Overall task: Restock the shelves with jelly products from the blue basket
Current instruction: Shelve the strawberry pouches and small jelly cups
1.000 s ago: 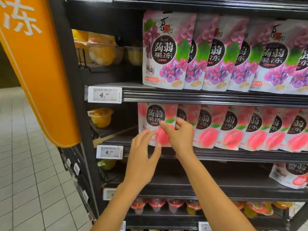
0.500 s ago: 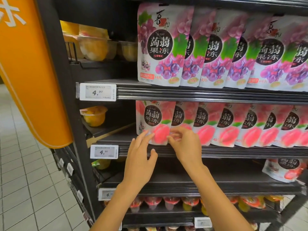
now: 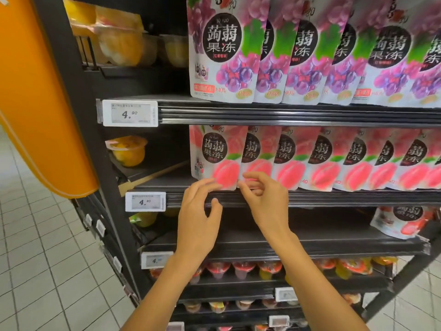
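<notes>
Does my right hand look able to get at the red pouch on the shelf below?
Probably yes: the right hand is just above that shelf, and nothing stands between it and the red pouch to its right.

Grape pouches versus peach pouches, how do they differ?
Grape pouches show purple fruit on the upper shelf; peach pouches show pink fruit one shelf lower. Only the peach pouches have the left hand and right hand at their bottom edge. Both stand upright in overlapping rows.
</notes>
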`<state>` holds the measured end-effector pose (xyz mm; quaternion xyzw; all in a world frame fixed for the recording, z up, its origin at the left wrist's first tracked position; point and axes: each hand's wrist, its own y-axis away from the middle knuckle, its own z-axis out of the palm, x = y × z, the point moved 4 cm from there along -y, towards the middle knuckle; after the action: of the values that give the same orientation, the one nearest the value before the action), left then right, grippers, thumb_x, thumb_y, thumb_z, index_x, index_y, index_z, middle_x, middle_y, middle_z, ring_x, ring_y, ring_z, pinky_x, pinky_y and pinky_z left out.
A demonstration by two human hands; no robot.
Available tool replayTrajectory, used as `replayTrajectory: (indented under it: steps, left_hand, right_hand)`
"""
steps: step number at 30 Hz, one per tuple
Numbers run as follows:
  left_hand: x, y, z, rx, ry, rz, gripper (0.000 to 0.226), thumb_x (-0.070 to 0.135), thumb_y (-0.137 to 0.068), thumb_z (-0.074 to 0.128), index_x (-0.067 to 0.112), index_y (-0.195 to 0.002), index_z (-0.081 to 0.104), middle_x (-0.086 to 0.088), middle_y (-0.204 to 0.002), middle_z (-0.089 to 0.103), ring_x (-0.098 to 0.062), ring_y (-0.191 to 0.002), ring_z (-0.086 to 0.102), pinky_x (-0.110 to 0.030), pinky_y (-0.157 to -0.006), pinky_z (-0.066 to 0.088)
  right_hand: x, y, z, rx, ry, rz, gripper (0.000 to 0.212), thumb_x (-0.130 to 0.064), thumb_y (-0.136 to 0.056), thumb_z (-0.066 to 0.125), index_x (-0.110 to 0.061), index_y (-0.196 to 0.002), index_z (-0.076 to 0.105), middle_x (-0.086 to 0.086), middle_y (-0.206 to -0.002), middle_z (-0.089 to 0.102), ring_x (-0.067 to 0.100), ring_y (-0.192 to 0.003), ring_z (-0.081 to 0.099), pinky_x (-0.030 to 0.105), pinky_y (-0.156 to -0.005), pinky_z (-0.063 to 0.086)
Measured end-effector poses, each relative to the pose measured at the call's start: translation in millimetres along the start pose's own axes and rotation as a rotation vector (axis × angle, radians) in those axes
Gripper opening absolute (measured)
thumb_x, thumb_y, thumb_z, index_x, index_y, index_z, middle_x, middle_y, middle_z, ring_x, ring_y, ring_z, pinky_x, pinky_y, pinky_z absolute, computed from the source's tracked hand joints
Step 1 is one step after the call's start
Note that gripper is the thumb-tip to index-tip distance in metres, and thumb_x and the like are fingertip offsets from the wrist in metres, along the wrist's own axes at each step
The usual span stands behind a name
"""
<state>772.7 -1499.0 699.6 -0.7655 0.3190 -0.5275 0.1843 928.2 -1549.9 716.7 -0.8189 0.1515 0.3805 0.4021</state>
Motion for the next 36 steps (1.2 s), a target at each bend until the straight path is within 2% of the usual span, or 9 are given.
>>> replayTrajectory:
  steps: [4,11,15,19,23,28,31,34,36]
  left_hand:
    - [-5.8,25.0,12.6,-0.001,0.143,-0.044,0.028,0.0,-0.09,0.054,0.022,-0.096,0.07,0.015,-0.104,0.062,-0.006,-0.107,0.058,-0.014,-0.09,0.043]
    - [-84.6,130.0,80.1,-0.269,0.153,-0.412,0.028,-0.002,-0.091,0.051,0.02,-0.091,0.069,0.009,-0.098,0.07,0.001,-0.094,0.063,-0.012,-0.085,0.047]
    - [-144.9,233.9,124.8,-0.408,0.141,-0.679,0.024,-0.008,-0.093,0.051,0.007,-0.092,0.07,0.0,-0.096,0.069,0.007,-0.086,0.062,-0.008,-0.078,0.044]
    - [-199.8,347.0,158.3,-0.525,0.107,-0.908,0.017,-0.007,-0.094,0.054,-0.005,-0.095,0.07,-0.013,-0.099,0.071,-0.01,-0.084,0.064,-0.011,-0.077,0.046]
    - [-249.5,448.7,178.9,-0.578,0.027,-1.071,0.015,-0.011,-0.089,0.057,-0.006,-0.092,0.071,-0.019,-0.097,0.072,-0.015,-0.079,0.062,-0.006,-0.07,0.042]
    - [-320.3,571.4,188.9,-0.608,-0.13,-1.304,0.016,-0.006,-0.09,0.058,-0.005,-0.103,0.067,-0.022,-0.105,0.068,-0.034,-0.098,0.064,-0.03,-0.08,0.045]
    - [-369.5,629.3,198.5,-0.67,-0.202,-1.411,0.027,0.003,-0.092,0.058,0.001,-0.118,0.062,-0.017,-0.115,0.066,-0.033,-0.107,0.063,-0.029,-0.083,0.046]
    - [-420.2,668.2,223.0,-0.629,-0.241,-1.412,0.031,0.002,-0.089,0.056,0.004,-0.119,0.063,-0.014,-0.107,0.068,-0.03,-0.095,0.064,-0.034,-0.078,0.048]
    - [-453.3,690.7,244.2,-0.618,-0.236,-1.409,0.034,0.006,-0.09,0.059,0.004,-0.124,0.059,-0.01,-0.109,0.066,-0.028,-0.097,0.062,-0.035,-0.082,0.049]
  right_hand:
    - [19.0,26.5,-0.6,-0.056,-0.135,0.019,0.009,-0.031,-0.088,0.072,-0.026,-0.095,0.072,-0.01,-0.075,0.072,0.007,-0.073,0.07,0.034,-0.069,0.058]
    - [127.6,113.2,9.3,-0.242,-0.123,0.29,0.009,-0.029,-0.094,0.065,-0.022,-0.092,0.071,-0.007,-0.074,0.072,0.003,-0.068,0.069,0.023,-0.062,0.058]
    - [225.8,208.5,23.9,-0.452,-0.089,0.615,0.015,-0.027,-0.095,0.065,-0.014,-0.089,0.07,0.007,-0.078,0.074,0.018,-0.073,0.072,0.04,-0.067,0.059]
    - [316.5,310.1,30.6,-0.586,-0.009,0.819,0.024,-0.019,-0.096,0.063,-0.002,-0.081,0.071,0.019,-0.075,0.072,0.029,-0.071,0.069,0.046,-0.071,0.054]
    - [383.8,398.3,44.8,-0.609,0.022,0.977,0.019,-0.001,-0.091,0.064,-0.009,-0.075,0.069,0.007,-0.071,0.069,0.009,-0.064,0.061,0.026,-0.068,0.052]
    - [470.7,509.4,81.4,-0.649,0.055,1.263,0.016,-0.003,-0.091,0.062,-0.016,-0.087,0.07,0.002,-0.085,0.065,0.021,-0.085,0.062,0.037,-0.086,0.052]
    - [513.5,571.4,112.3,-0.776,0.171,1.208,0.018,-0.002,-0.09,0.061,-0.004,-0.105,0.072,0.002,-0.09,0.064,0.018,-0.088,0.059,0.034,-0.087,0.05]
    - [559.5,624.0,151.7,-0.868,0.245,1.1,0.014,0.0,-0.087,0.06,0.001,-0.091,0.073,0.017,-0.089,0.072,0.029,-0.079,0.065,0.041,-0.077,0.052]
    - [596.3,658.0,180.5,-0.994,0.313,1.056,0.015,-0.004,-0.088,0.058,-0.001,-0.091,0.072,0.02,-0.098,0.072,0.025,-0.079,0.061,0.032,-0.072,0.045]
